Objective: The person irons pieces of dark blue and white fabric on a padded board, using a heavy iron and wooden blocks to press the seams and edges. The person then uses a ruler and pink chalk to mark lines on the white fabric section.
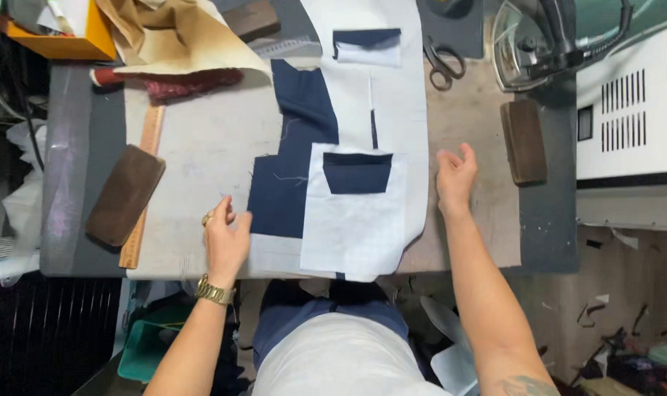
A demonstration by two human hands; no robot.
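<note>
Bench periphery: black scissors (443,64) and steam iron (528,44) at far edge, brown wooden block (524,141) right, second wooden block (125,193) lying over wooden ruler (143,187) left, orange box (77,40) far left.

Fabric: navy blue cloth panel (293,172), flat on the work table, left edge frayed.
Lining: white rectangular pocket piece (352,227) overlapping it, with a navy welt opening.

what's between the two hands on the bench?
Head view: between left hand and right hand lies the navy fabric with a white pocket piece on top.
</note>
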